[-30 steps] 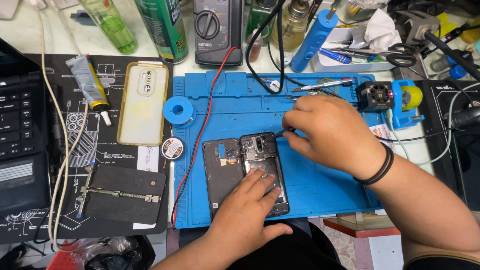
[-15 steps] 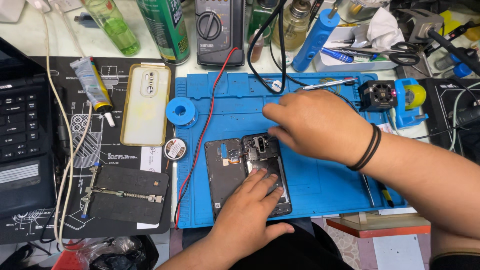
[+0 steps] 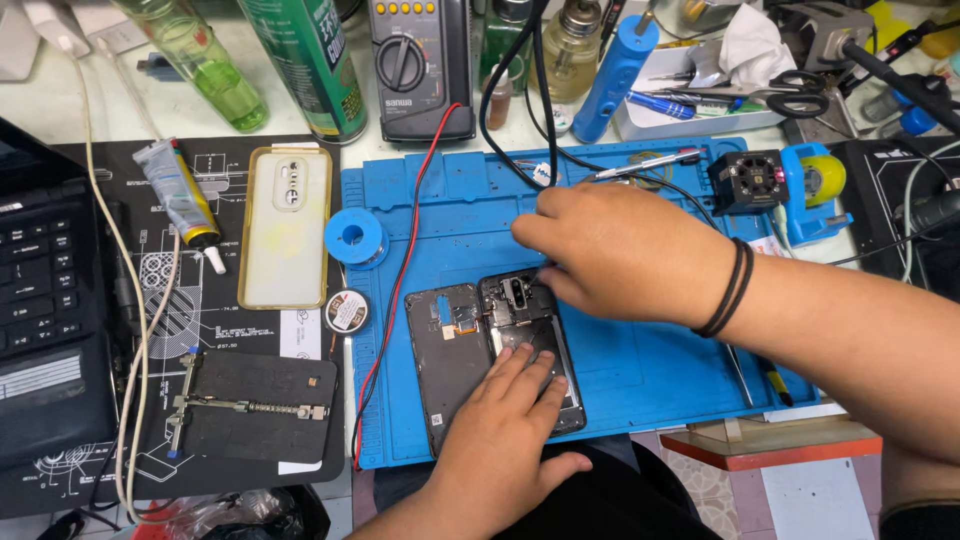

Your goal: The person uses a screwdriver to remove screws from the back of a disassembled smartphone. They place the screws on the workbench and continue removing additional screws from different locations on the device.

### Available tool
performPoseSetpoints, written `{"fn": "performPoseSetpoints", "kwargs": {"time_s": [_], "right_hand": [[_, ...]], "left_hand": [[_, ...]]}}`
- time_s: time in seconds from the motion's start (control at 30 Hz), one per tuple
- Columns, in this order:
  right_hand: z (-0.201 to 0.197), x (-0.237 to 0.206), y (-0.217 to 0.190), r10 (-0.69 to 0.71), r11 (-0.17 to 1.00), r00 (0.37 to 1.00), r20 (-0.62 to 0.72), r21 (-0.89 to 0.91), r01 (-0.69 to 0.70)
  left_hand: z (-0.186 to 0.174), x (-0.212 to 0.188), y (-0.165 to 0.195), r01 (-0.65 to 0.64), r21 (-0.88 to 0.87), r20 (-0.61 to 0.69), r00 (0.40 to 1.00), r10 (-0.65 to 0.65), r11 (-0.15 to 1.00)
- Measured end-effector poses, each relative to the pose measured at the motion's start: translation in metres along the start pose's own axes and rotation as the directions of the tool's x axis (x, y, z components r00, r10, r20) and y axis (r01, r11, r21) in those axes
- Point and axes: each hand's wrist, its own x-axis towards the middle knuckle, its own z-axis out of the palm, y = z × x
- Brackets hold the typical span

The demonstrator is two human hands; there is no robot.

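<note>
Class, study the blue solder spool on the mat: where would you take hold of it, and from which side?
Probably from above, pinching the round rim of the blue solder spool across its width. It lies flat on the blue mat with its hole facing up, and its sides look clear.

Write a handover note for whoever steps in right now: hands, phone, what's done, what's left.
Left hand: flat on the opened phone, pinning it to the blue mat.
Right hand: fingertips at the phone's top edge near the camera area; whether it holds a tool is hidden.
Separate dark panel lies beside the phone on its left.
Done: phone is open, internals exposed.
Left: not reassembled; clear case lies off the mat.
</note>
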Motion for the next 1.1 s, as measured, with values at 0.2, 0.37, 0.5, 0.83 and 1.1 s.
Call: {"fn": "performPoseSetpoints", "kwargs": {"time_s": [0.2,0.37,0.5,0.83,1.1], "right_hand": [[-0.002,0.003,-0.004,0.059,0.989,0.997,0.046,-0.138,-0.052],[0.0,0.005,-0.008,0.097,0.963,0.987,0.125,-0.263,-0.062],[0.001,0.01,-0.011,0.26,0.916,0.9,0.351,-0.383,-0.115],[-0.004,0.015,-0.011,0.178,0.965,0.959,0.219,-0.232,-0.126],[0.001,0.013,-0.012,0.255,0.951,0.934,0.252,-0.242,-0.195]], "left_hand": [[0.001,-0.002,-0.001,-0.008,-0.015,-0.019,1.0,0.008,1.0],[0.002,0.0,0.0,0.005,0.005,0.025,1.0,-0.005,1.0],[0.002,0.0,-0.001,0.01,-0.004,0.04,0.999,-0.01,1.0],[0.004,0.0,-0.003,-0.01,0.0,0.047,0.999,0.01,1.0],[0.003,-0.002,-0.002,-0.014,-0.009,0.026,1.0,0.014,1.0]]}}
